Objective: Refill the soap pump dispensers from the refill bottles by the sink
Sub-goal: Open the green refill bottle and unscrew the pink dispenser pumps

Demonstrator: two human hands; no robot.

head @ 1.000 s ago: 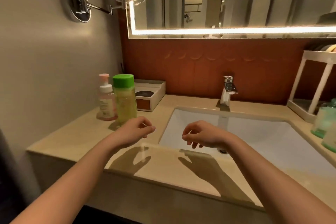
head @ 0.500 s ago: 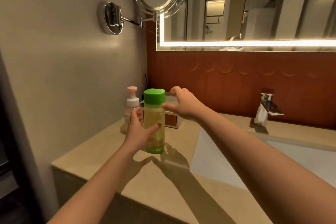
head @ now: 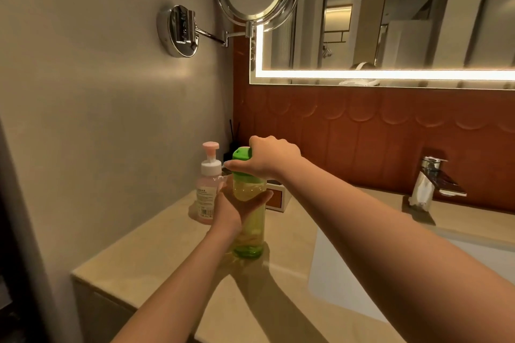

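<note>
The green refill bottle (head: 250, 237) stands upright near the left end of the counter (head: 156, 267), its base on the stone or just off it; the shadow there makes that hard to tell. The left hand (head: 237, 211) wraps the bottle's middle with fingers curled round the clear body, and the right hand (head: 271, 159) is clenched over the green cap (head: 239, 154), thumb against its side. This looks like the opening step, so the job is probably to turn or lift the cap while the lower hand stops the body from spinning. A firm but light hold should serve best, since the thin plastic would likely push liquid up if squeezed once the cap is loose, and the bottle is better kept straight until then. The pink pump bottle (head: 206, 192) waits just beside it on the wall (head: 97, 133) side with its pump head on, close enough that a swinging elbow or wrist could tip it. A white box (head: 277, 199) sits just behind. To the right the sink (head: 334, 281) drops away near the bottle, and the counter's front edge lies well toward the person, so the safest working room is the bare stone in front of the two bottles.
</note>
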